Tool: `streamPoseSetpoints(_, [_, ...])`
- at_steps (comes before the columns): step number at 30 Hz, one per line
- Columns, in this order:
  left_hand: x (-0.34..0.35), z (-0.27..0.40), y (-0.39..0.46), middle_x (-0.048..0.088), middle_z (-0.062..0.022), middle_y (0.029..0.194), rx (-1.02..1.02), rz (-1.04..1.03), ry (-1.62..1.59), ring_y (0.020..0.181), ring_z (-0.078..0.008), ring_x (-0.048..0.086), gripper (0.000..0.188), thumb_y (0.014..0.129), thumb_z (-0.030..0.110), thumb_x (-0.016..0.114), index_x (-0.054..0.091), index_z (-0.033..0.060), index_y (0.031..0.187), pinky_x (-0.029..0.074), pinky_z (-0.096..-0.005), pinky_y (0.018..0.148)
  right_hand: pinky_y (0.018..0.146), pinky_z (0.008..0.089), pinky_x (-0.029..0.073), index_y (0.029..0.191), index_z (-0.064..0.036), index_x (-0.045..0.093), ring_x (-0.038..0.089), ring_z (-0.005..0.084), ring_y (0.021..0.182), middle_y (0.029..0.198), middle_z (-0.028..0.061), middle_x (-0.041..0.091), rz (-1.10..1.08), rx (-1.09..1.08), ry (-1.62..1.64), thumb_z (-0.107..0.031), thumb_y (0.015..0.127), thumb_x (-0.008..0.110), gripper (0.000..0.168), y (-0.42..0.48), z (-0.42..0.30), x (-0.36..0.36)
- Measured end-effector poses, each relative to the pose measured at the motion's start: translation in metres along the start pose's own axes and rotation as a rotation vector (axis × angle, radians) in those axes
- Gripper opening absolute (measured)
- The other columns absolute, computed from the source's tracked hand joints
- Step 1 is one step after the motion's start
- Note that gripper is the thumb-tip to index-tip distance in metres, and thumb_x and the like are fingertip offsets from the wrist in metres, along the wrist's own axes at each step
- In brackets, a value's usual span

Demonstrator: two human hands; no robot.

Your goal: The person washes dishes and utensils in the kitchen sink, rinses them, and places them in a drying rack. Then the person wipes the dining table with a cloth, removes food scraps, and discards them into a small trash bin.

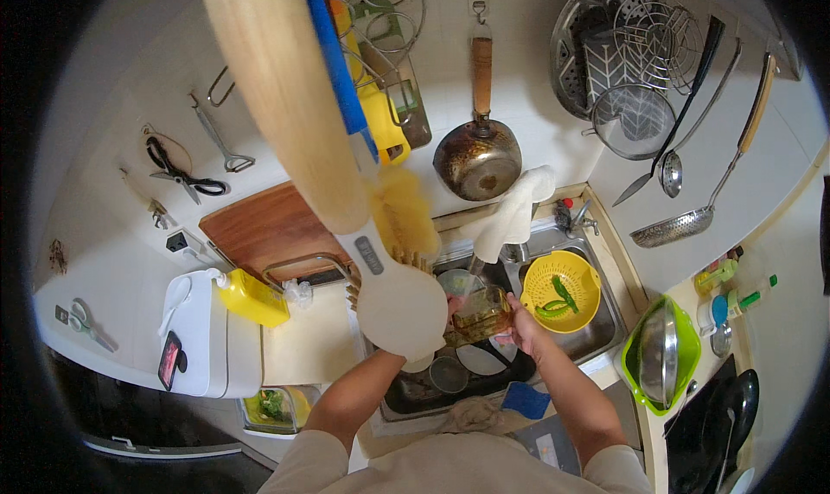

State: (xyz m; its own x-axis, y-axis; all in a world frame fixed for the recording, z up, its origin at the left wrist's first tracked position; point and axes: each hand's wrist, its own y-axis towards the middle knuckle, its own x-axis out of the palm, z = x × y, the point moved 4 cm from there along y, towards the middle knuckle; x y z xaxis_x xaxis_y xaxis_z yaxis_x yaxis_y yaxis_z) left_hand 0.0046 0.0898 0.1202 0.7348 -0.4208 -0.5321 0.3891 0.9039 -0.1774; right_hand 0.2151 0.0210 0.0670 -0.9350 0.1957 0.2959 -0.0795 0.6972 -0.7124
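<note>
Over the left sink basin [415, 397], my right hand [524, 325] grips the right side of an amber transparent container [483, 314]. My left hand [456, 303] is at its left side; a hanging white brush [402, 306] close to the camera hides most of that hand, but some fingers show against the container. Below lie a round clear dish [449, 373] and a white plate [483, 359] with a black handle across it. A faucet spout [477, 264] with a white cloth [512, 218] draped on it stands just behind the container.
A yellow colander [561, 267] with green peppers [563, 294] sits in the right basin. A blue sponge [526, 400] and a beige rag [476, 414] lie on the front edge. A saucepan [478, 160] hangs behind; a green basin [692, 358] stands right, a yellow bottle [254, 297] left.
</note>
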Motion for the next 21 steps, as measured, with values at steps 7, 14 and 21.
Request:
streamPoseSetpoints(7, [0.011,-0.049,0.015,0.052,-0.0063,0.061,-0.135,0.088,-0.206,0.051,-0.0177,0.048,0.045,0.096,0.045,0.051,0.066,0.0057,0.079,0.041,-0.0370,0.056,0.089,0.0345,0.042,0.131,-0.014,0.050,0.055,0.0186,0.107,0.124,0.0039,0.058,0.156,-0.226,0.187,-0.053,0.095,0.045,0.053,0.024,0.009,0.018])
streamPoseSetpoints(14, [0.011,-0.031,-0.007,0.052,-0.0049,0.060,-0.597,0.083,-1.217,0.051,-0.0177,0.048,0.036,0.100,0.038,0.046,0.060,0.0066,0.089,0.042,-0.0350,0.051,0.098,0.0437,0.040,0.137,-0.008,0.042,0.052,0.0262,0.113,0.130,0.0123,0.051,0.157,-0.149,0.151,-0.059,0.089,0.054,0.072,0.038,0.025,0.037])
streamPoseSetpoints(21, [0.012,0.018,-0.028,0.056,-0.0040,0.079,-0.619,0.103,-1.373,0.065,-0.0139,0.053,0.040,0.098,0.045,0.049,0.058,0.0092,0.113,0.043,-0.0335,0.054,0.051,0.0262,0.043,0.114,0.001,0.055,0.056,0.0154,0.061,0.081,0.0047,0.057,0.200,-0.195,0.029,-0.059,0.081,0.066,0.069,0.022,0.012,0.042])
